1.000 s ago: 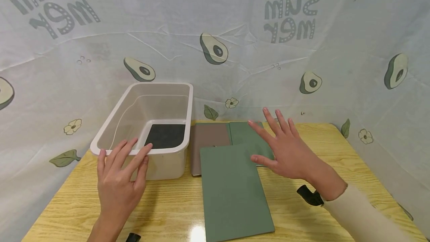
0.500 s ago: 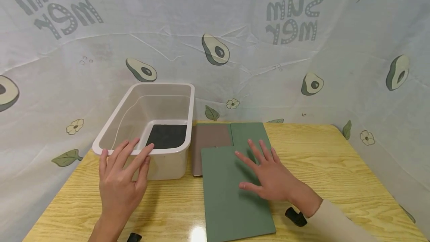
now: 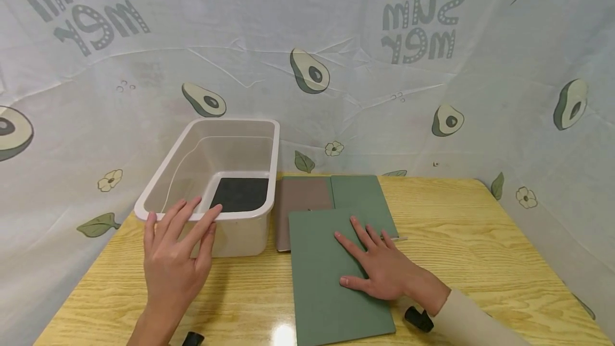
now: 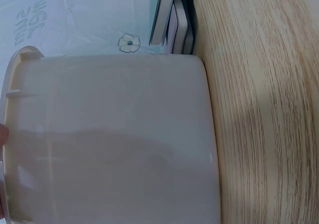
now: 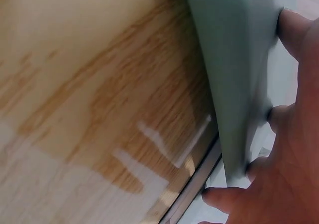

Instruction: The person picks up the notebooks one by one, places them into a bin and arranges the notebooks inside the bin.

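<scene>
Spread fingers of my right hand [image 3: 384, 268] rest on the upper right part of a green flat book [image 3: 336, 292], which lies over other flat items. In the right wrist view the fingertips of that hand [image 5: 284, 159] touch the green cover [image 5: 224, 50]. My left hand [image 3: 175, 271] lays its fingertips on the near rim of a beige bin [image 3: 245, 215]; its fingers are relaxed. The left wrist view shows the bin's outer wall [image 4: 114, 134] from close by, with a fingertip at its rim.
A dark flat piece [image 3: 240, 195] lies inside the bin. Behind the green book are a brown one [image 3: 302, 194] and another green one [image 3: 360, 196]. The wooden table [image 3: 461, 244] meets a patterned curtain [image 3: 365, 122] at the back.
My right hand has come down and toward the left, from above the table onto the green book. My left hand stays on the bin's rim.
</scene>
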Demonstrator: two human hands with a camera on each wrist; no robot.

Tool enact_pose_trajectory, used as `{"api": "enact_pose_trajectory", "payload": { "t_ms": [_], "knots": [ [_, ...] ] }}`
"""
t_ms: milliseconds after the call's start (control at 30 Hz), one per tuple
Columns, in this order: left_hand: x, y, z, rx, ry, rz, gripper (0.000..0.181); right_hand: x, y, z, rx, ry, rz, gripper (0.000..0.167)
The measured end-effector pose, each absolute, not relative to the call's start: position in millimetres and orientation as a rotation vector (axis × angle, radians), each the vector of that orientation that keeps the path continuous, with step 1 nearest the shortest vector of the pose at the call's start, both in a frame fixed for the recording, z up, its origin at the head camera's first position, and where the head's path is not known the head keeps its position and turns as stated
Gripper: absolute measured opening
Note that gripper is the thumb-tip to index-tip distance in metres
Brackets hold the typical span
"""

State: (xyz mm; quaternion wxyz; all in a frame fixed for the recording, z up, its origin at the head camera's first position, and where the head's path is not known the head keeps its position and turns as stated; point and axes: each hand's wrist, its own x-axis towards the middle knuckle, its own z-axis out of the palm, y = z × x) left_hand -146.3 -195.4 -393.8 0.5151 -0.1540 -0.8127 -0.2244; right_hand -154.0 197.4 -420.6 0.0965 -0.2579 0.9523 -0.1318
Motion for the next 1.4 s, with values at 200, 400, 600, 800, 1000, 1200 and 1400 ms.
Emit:
{"api": "enact_pose_trajectory", "payload": {
  "t_ms": [200,400,600,800,1000,1200,1400],
  "knots": [
    [-146.0,-195.0,-394.5,-0.370,-1.957,-0.536,0.034,-154.3,198.2,-422.9,-0.769,2.827,-0.388,0.083],
    [-145.1,-195.7,-394.6,-0.366,-1.965,-0.533,0.034,-154.1,197.8,-423.8,-0.769,2.830,-0.408,0.083],
    [-145.0,-195.6,-395.2,-0.365,-1.962,-0.533,0.035,-154.6,200.8,-419.1,-0.745,2.744,-0.641,0.080],
    [-146.2,-195.5,-394.9,-0.369,-1.957,-0.537,0.034,-161.4,209.8,-407.4,-0.591,2.488,-1.092,0.071],
    [-147.0,-195.6,-394.6,-0.368,-1.958,-0.540,0.034,-167.1,223.8,-398.6,-0.328,2.146,-1.546,0.067],
    [-148.7,-194.9,-393.8,-0.373,-1.948,-0.538,0.033,-173.3,241.0,-404.4,-0.152,1.730,-1.892,0.075],
    [-148.0,-196.0,-393.5,-0.370,-1.942,-0.539,0.033,-179.2,250.4,-413.4,0.080,1.403,-2.084,0.084]
  ]
}}
